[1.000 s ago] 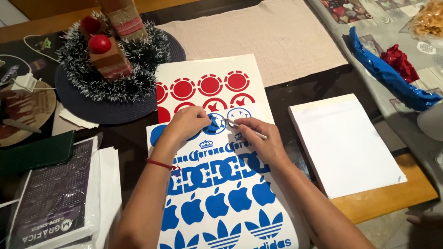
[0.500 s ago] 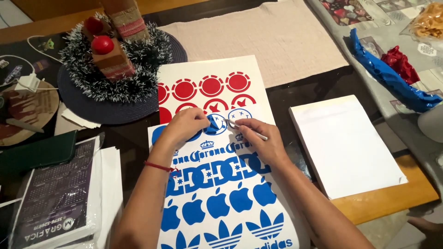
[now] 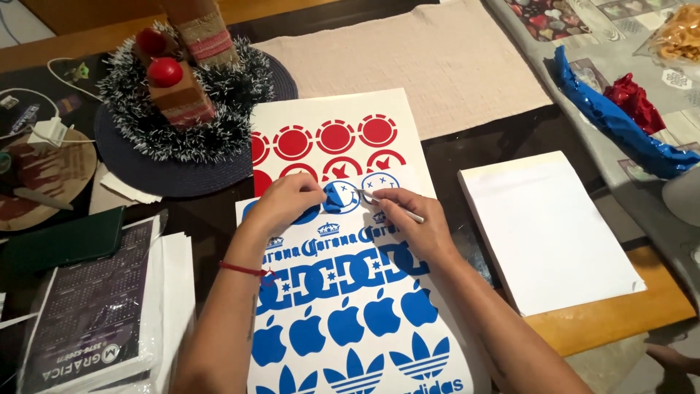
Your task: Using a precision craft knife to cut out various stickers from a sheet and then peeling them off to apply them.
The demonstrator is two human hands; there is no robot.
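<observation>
From the head camera I look down on a white vinyl sheet covered with blue cut-out logo shapes (image 3: 350,314), lying flat on the dark table (image 3: 496,146) right in front of me. Its top edge overlaps a second white sheet printed with red round shapes (image 3: 335,135), which lies further from me.

My left hand (image 3: 286,204) rests on the upper left part of the blue sheet, fingers bent together and pressing down on it just beside a round blue face sticker (image 3: 341,197). A thin red string bracelet (image 3: 244,271) sits on that wrist. My right hand (image 3: 415,226) is on the upper right part of the same sheet, fingers pinched shut around a thin light-coloured pointed tool (image 3: 390,207); the tool's tip lies at the right edge of the round face sticker, between the two hands. I cannot tell whether the tip is under the vinyl or only touching it.

To the right, well apart from the sheets, a blank white pad of paper (image 3: 547,226) lies partly over a wooden board (image 3: 620,321). Beyond the sheets a beige woven cloth mat (image 3: 408,58) is spread out. At far left a round dark blue mat ringed with silvery tinsel (image 3: 182,142) carries a small decoration with red balls (image 3: 166,71). Near my left elbow lies a stack of papers in clear plastic (image 3: 95,306), and beside it a dark green wallet (image 3: 62,241).
</observation>
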